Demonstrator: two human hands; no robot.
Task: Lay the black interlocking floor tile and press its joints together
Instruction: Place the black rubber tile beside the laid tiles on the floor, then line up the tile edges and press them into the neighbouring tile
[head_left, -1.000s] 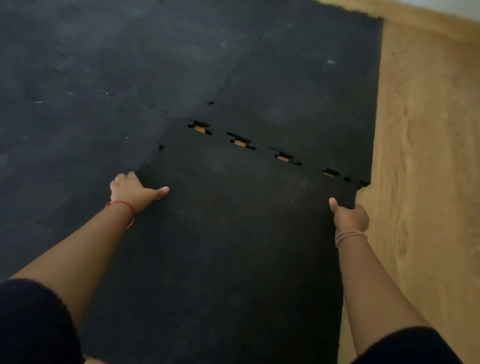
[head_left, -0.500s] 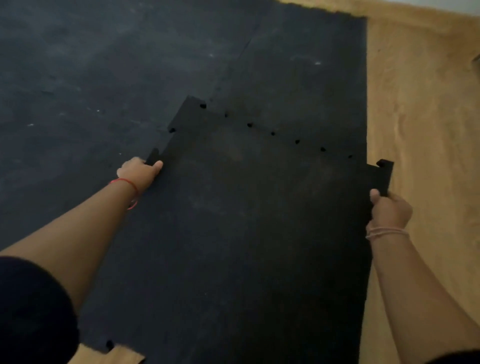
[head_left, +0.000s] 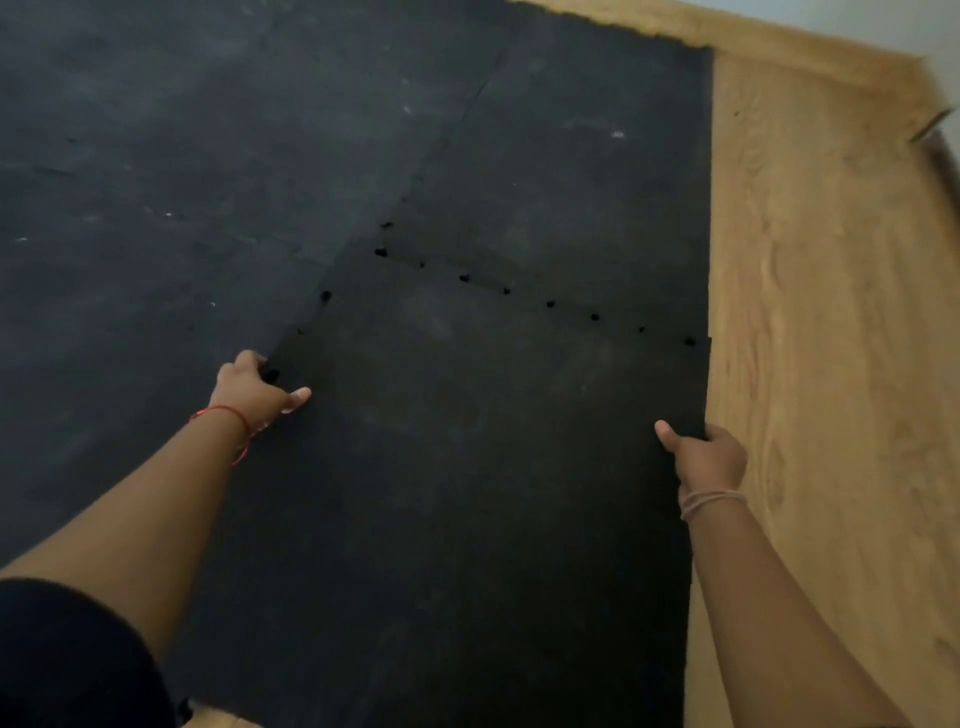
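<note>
A large black interlocking floor tile (head_left: 467, 493) lies in front of me, held by both side edges. My left hand (head_left: 254, 389) grips its left edge near the far corner, thumb on top. My right hand (head_left: 704, 460) grips its right edge, thumb on top and fingers curled under. The tile's far edge meets the laid tile ahead (head_left: 561, 171) along a seam (head_left: 535, 296) marked by small dark holes. More laid black tiles (head_left: 182, 182) border its left side.
Bare plywood subfloor (head_left: 831, 364) runs along the right and shows at the near edge (head_left: 218, 717). A wooden border strip (head_left: 779, 47) runs along the far side, with a pale wall beyond. A thin metal object (head_left: 935, 124) lies at the far right.
The tile was lifted and shifted right half a second ago, its tabs over the far tile; now it has dropped back left in line, and the wood-coloured seam gaps have closed to small holes.
</note>
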